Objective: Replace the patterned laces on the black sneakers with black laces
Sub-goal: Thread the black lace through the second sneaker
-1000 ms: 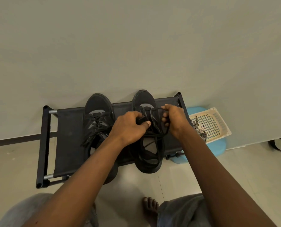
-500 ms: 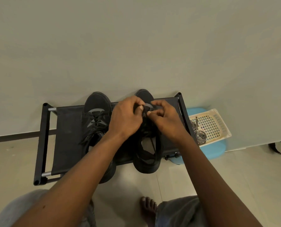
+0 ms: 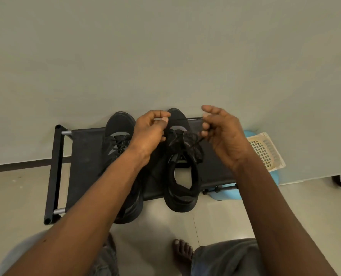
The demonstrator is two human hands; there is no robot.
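Black lace (image 3: 195,143) ends sat pinched in our left hand (image 3: 149,134) and right hand (image 3: 225,136). We held them apart, seemingly to tighten the sneaker (image 3: 183,198).

Place: we take this for a home, a corner by a wall where shoes are kept.
Shoe rack: a low black shoe rack (image 3: 82,156) with a fabric shelf and metal tubes stands against the wall, and we see two black sneakers (image 3: 182,196) on it.
Floor: pale glossy floor tiles (image 3: 16,196), with a dark skirting strip (image 3: 16,164) at the wall's foot.
Wall: a plain grey painted wall (image 3: 165,56).
Household bits: a cream plastic basket (image 3: 265,150) sits on a blue plastic piece (image 3: 225,196) just beside the rack; stool or tub, we cannot tell.
Person: a bare foot (image 3: 182,253) rests on the tiles.
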